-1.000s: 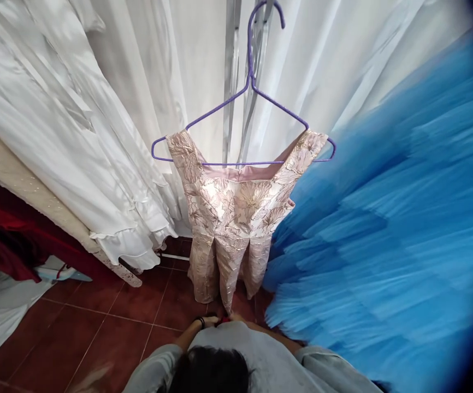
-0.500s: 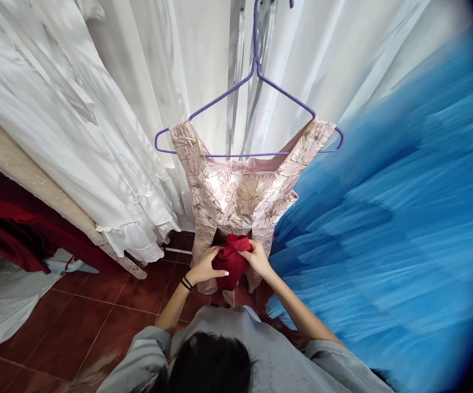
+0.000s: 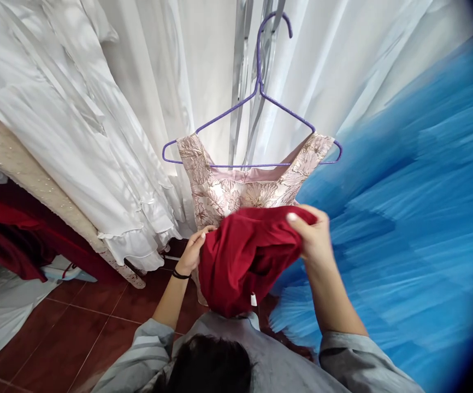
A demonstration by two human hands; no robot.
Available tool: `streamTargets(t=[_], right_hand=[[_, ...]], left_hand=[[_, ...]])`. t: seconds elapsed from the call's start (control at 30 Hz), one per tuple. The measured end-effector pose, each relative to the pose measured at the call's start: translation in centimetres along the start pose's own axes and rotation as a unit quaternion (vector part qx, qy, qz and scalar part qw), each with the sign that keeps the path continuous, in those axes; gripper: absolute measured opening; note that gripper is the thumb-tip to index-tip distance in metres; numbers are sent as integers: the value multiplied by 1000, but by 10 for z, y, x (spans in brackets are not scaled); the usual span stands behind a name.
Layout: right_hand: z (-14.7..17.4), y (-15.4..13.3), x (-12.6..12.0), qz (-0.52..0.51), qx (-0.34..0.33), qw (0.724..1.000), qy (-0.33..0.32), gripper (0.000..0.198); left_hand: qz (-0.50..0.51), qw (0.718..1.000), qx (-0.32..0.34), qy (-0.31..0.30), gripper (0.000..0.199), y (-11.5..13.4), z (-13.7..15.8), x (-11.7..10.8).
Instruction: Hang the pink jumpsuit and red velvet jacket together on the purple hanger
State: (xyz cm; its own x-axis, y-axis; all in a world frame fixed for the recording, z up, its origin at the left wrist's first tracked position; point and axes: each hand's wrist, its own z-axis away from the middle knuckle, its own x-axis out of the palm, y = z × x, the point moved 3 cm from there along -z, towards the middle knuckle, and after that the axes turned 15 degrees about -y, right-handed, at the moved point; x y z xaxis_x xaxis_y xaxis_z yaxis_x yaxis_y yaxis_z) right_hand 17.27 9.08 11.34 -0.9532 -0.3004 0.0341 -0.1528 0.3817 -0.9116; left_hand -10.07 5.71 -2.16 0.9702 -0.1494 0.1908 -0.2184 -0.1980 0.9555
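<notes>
Between my two hands a dark red garment (image 3: 236, 256) is spread out, folds showing and a small white tag near its lower edge. My left hand (image 3: 194, 248) pinches its left side, a black band round the wrist. On the right, my right hand (image 3: 316, 232) grips the upper corner, thumb on top. Behind the red cloth hangs a pink floral brocade dress (image 3: 261, 192) by its straps on a purple hanger (image 3: 256, 90). The red garment covers the dress's middle; I cannot tell whether they touch.
Blue ruffled tulle (image 3: 408, 218) fills the right side. White dresses (image 3: 97, 142) hang at the left, beside a beige sparkly fabric (image 3: 35, 180) and more dark red cloth (image 3: 11, 234). Behind is a white curtain (image 3: 207, 65); below, a red tiled floor (image 3: 84, 327).
My hands have moved apart, the right one up and to the right. The red garment, bunched small before, is now spread wide and raised over the dress front.
</notes>
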Motion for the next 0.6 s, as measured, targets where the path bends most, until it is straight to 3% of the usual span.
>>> streamTargets(t=[0.07, 0.13, 0.23, 0.33, 0.43, 0.5, 0.6], right_hand=[[2, -21, -15, 23, -47, 998, 47, 33], [3, -37, -26, 66, -82, 993, 51, 28], [0, -49, -30, 123, -115, 986, -6, 21], [-4, -55, -23, 142, -142, 977, -76, 21], [-10, -62, -12, 115, -158, 971, -137, 31], [-16, -68, -9, 97, -154, 971, -155, 36], [-28, -77, -13, 95, -125, 975, -157, 39]], left_hand=[[69, 997, -30, -11, 47, -1, 5, -5], [77, 993, -55, -73, 40, 1, 11, -11], [107, 958, -133, -230, 35, 4, 17, -9], [101, 914, -200, -339, 44, 2, 12, 18], [-14, 935, -124, -332, 56, -1, -4, 56], [-59, 936, -90, -335, 43, -7, -12, 78], [-63, 918, -106, -378, 21, -11, -13, 96]])
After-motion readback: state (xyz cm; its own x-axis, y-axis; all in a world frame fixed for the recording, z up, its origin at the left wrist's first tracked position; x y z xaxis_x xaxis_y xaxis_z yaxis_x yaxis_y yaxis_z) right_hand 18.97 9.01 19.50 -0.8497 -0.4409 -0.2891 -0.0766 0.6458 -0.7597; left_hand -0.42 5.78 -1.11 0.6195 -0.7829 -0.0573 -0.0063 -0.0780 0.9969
